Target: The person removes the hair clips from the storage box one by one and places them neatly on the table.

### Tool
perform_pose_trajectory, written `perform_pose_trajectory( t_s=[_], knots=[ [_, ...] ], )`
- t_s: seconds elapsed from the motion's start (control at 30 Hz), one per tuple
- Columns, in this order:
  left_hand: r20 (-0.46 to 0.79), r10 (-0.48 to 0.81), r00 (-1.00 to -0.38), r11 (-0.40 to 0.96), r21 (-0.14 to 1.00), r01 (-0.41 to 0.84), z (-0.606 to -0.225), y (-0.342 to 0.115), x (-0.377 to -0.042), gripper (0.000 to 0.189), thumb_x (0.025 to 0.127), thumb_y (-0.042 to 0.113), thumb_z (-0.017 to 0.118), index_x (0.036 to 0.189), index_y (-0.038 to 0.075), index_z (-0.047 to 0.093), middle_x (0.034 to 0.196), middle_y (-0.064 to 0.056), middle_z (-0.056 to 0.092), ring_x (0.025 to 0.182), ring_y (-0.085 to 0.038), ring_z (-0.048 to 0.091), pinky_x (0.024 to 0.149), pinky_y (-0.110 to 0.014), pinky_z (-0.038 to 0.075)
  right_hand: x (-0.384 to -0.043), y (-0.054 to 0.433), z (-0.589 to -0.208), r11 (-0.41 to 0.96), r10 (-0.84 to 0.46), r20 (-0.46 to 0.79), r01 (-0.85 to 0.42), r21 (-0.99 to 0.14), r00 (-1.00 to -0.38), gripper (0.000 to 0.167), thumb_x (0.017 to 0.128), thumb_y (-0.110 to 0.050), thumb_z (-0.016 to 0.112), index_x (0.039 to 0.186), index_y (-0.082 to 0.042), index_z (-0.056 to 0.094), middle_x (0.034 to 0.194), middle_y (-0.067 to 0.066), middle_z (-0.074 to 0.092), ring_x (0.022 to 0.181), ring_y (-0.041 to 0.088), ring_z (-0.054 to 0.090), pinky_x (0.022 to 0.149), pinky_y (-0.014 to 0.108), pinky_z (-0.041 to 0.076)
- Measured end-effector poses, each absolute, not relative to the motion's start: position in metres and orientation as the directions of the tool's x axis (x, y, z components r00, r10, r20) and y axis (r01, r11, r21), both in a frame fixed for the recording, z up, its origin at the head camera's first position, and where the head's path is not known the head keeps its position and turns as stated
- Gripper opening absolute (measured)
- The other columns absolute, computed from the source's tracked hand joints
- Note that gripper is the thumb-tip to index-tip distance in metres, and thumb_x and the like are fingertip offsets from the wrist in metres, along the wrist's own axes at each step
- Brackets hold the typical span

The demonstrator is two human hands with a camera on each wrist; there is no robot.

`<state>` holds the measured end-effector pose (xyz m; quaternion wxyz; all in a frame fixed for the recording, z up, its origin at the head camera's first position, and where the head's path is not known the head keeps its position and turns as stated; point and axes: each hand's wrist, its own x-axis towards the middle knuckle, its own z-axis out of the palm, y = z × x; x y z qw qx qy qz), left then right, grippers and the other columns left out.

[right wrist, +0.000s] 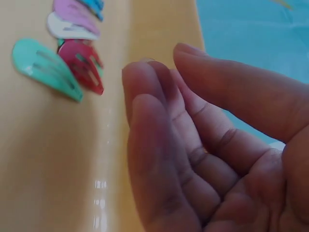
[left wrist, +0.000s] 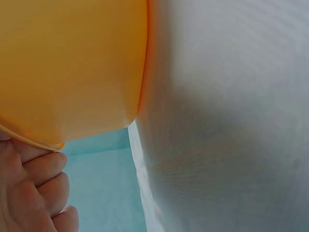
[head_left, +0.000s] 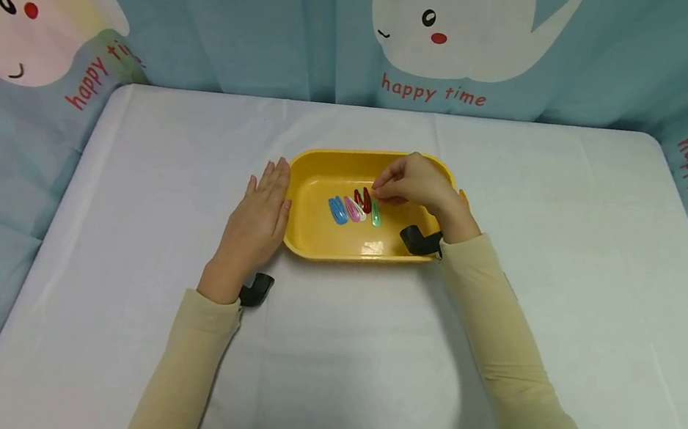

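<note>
In the head view, a yellow tray [head_left: 314, 236] holds several snap hair clips in a loose row. Blue clips [head_left: 338, 210] lie at the left, then a pink clip [head_left: 353, 208] and a mostly covered white one, then red clips [head_left: 367, 201] and a green clip [head_left: 376, 213]. My right hand [head_left: 418, 183] hovers over the tray just right of the red clips. Its thumb and fingers are bent but apart in the right wrist view, with nothing visible between them, near the green clip [right wrist: 46, 67]. My left hand [head_left: 258, 220] rests along the tray's left rim, fingers straight.
A white cloth [head_left: 344, 392] covers the table beneath the tray. Blue curtains [head_left: 227, 12] with printed cartoon figures hang along the back and sides. Black wrist cameras sit at both cuffs, the right one [head_left: 420, 241] overhanging the tray's front right corner.
</note>
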<state>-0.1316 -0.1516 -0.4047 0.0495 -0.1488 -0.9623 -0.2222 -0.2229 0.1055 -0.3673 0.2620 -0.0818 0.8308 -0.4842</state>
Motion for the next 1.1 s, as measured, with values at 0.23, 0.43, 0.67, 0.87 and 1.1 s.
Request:
perform_pose_trajectory(
  t_s=[0.23, 0.43, 0.67, 0.87, 1.1],
  knots=[
    [0.156, 0.26, -0.953, 0.859, 0.413, 0.302, -0.403, -0.152, -0.131, 0.054, 0.102, 0.018, 0.037, 0.148, -0.004, 0.016, 0.154, -0.014, 0.017, 0.143, -0.024, 0.011, 0.115, -0.042, 0.007, -0.225, 0.109, -0.375, 0.546, -0.387, -0.379, 0.122, -0.829, -0.84, 0.007, 0.083, 0.001, 0.067, 0.082, 0.008, 0.067, 0.071, 0.008, 0.065, 0.061, 0.014, 0.059, 0.06, 0.024, 0.052],
    [0.144, 0.252, -0.957, 0.865, 0.41, 0.289, -0.403, -0.153, -0.131, 0.054, 0.103, 0.018, 0.036, 0.148, -0.004, 0.016, 0.154, -0.014, 0.017, 0.143, -0.024, 0.011, 0.115, -0.042, 0.006, -0.225, 0.113, -0.378, 0.566, -0.391, -0.423, 0.149, -0.811, -0.817, 0.007, 0.082, 0.003, 0.068, 0.08, 0.01, 0.068, 0.069, 0.009, 0.066, 0.06, 0.017, 0.062, 0.061, 0.027, 0.054],
    [0.136, 0.258, -0.957, 0.864, 0.411, 0.291, -0.404, -0.151, -0.131, 0.055, 0.103, 0.018, 0.036, 0.148, -0.004, 0.015, 0.154, -0.015, 0.016, 0.143, -0.024, 0.01, 0.115, -0.042, 0.006, -0.227, 0.113, -0.383, 0.612, -0.407, -0.455, 0.133, -0.779, -0.792, 0.008, 0.079, 0.001, 0.072, 0.077, 0.008, 0.069, 0.065, 0.008, 0.065, 0.056, 0.015, 0.06, 0.056, 0.023, 0.052],
    [0.147, 0.255, -0.956, 0.862, 0.413, 0.294, -0.405, -0.151, -0.131, 0.055, 0.102, 0.018, 0.037, 0.148, -0.004, 0.016, 0.154, -0.015, 0.017, 0.143, -0.024, 0.011, 0.115, -0.042, 0.006, -0.232, 0.108, -0.388, 0.68, -0.4, -0.467, 0.086, -0.728, -0.789, 0.012, 0.078, -0.006, 0.076, 0.073, 0.003, 0.07, 0.063, 0.006, 0.064, 0.052, 0.013, 0.058, 0.052, 0.021, 0.05],
    [0.158, 0.255, -0.954, 0.858, 0.418, 0.299, -0.405, -0.151, -0.131, 0.055, 0.102, 0.018, 0.037, 0.148, -0.004, 0.017, 0.154, -0.014, 0.017, 0.143, -0.024, 0.011, 0.115, -0.042, 0.007, -0.232, 0.103, -0.386, 0.766, -0.395, -0.453, -0.014, -0.642, -0.799, 0.019, 0.076, -0.015, 0.079, 0.068, -0.002, 0.069, 0.062, 0.008, 0.065, 0.054, 0.016, 0.061, 0.054, 0.025, 0.05]
  ],
)
